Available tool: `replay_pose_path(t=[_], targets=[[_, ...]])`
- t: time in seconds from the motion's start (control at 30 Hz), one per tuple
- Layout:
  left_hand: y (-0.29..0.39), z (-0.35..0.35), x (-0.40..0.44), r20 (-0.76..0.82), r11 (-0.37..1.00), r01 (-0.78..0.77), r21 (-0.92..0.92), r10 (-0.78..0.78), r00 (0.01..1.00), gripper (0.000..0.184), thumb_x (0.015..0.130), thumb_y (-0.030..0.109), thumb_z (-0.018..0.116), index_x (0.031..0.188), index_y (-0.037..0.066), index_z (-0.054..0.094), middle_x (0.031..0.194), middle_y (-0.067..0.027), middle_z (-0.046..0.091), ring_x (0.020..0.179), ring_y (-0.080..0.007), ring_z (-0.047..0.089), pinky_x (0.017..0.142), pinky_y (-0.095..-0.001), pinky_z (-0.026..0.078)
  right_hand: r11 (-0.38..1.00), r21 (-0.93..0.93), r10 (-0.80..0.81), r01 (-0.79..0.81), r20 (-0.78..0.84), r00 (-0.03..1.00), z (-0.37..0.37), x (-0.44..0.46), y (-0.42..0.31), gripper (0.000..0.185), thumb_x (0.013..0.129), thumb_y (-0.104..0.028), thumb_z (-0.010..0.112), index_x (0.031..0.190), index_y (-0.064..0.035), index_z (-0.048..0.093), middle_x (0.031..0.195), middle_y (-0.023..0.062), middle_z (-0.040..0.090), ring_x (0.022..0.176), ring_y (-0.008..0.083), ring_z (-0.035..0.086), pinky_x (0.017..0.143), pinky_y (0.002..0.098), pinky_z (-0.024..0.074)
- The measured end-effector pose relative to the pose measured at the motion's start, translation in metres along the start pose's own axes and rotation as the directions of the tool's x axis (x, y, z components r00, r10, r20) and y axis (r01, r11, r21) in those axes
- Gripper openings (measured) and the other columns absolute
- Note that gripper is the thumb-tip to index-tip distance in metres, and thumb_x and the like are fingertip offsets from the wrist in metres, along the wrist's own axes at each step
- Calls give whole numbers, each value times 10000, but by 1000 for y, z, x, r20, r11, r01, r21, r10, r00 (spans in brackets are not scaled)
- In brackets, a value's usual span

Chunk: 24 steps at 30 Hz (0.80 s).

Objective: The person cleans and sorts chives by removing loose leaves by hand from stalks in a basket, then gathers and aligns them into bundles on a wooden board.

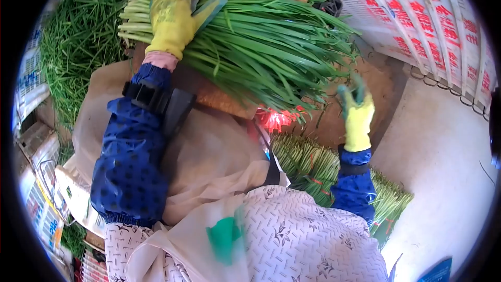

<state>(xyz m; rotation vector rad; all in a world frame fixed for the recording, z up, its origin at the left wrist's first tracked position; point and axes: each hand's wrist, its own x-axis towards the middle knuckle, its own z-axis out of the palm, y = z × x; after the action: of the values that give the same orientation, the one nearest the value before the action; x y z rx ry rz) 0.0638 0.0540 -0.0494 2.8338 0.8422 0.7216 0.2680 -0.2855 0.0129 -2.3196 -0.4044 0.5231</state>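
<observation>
The bundle of long green leaves (271, 42) lies crosswise on the brown tabletop (224, 99), pale stems (136, 15) under the nearer left hand, (175, 18) its grip half-spread over them, closure unclear, tips (339, 47) slanting rightward toward the right hand (357, 115), open, apparently empty, just apart

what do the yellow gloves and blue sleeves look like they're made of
The yellow gloves look like matte knitted fabric, soft and close-fitting, with a green-grey layer on the fingers, probably a rubbery dip coating. The blue sleeves look like thin plastic or waterproof coated cloth: they shine, crinkle sharply and gather at the end as if elasticated. Which of the two is unclear.
</observation>
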Motion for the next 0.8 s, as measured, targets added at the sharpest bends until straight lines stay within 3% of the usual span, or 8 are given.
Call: replay_pose_path(t=[0.07,0.33,0.43,0.57,0.6,0.67,0.7,0.8], targets=[[3,-3,1,2,1000,-2,-14,2,1000,313,829,378,652,1022,137,701,1028,-38,675,980,-270,592,921,-376,412,982,2,-186,191,-208,960,-7,24,-4,391,802,-89,717,1178,-52,616,850,40,613,791,111,560,704,262,487],[3,-5,4,7,999,-2,-43,2,1000,341,830,453,639,982,157,710,1001,-18,679,965,-240,607,976,-377,384,693,-505,-537,515,115,836,45,91,-46,449,786,-420,708,1072,-75,677,1046,200,660,1015,350,612,904,394,465],[5,-9,5,46,998,23,-52,-20,999,298,830,369,652,1018,143,705,1028,-35,676,982,-259,599,977,-384,383,885,-259,-317,388,278,907,45,101,-43,501,784,-417,717,1138,-70,644,1021,192,666,975,329,628,862,380,478],[4,-10,5,54,998,33,-51,-30,998,294,818,323,665,1050,146,700,1045,-42,672,991,-271,591,952,-379,399,900,368,-197,233,-133,971,41,86,-41,306,824,-108,721,1099,-47,600,832,22,611,710,55,544,618,207,464],[5,-8,5,54,998,31,-52,-28,998,295,815,320,666,1052,148,700,1045,-41,672,991,-270,590,947,-377,403,874,399,-236,279,-153,960,40,88,-30,227,832,-157,720,1020,-65,629,838,28,609,706,94,555,611,233,472],[1,-1,3,5,1000,-5,-26,6,1000,304,811,420,661,980,172,709,986,-8,678,949,-233,607,964,-376,392,928,1,-372,373,-32,928,35,78,-23,258,832,-295,727,951,-78,655,879,80,639,796,196,600,720,326,503],[0,0,3,10,999,-5,-32,5,1000,303,811,420,660,981,174,710,988,-7,678,949,-234,606,960,-376,394,730,-449,-529,515,106,842,35,80,-18,400,798,-469,709,918,-89,673,976,140,644,961,315,587,881,438,455],[-2,1,3,6,999,-5,-44,5,1000,302,815,419,656,989,179,711,998,-7,675,942,-243,602,942,-374,401,715,-564,-463,413,60,885,55,80,-10,484,750,-539,704,914,-83,688,1111,162,606,1102,367,512,957,481,382]])
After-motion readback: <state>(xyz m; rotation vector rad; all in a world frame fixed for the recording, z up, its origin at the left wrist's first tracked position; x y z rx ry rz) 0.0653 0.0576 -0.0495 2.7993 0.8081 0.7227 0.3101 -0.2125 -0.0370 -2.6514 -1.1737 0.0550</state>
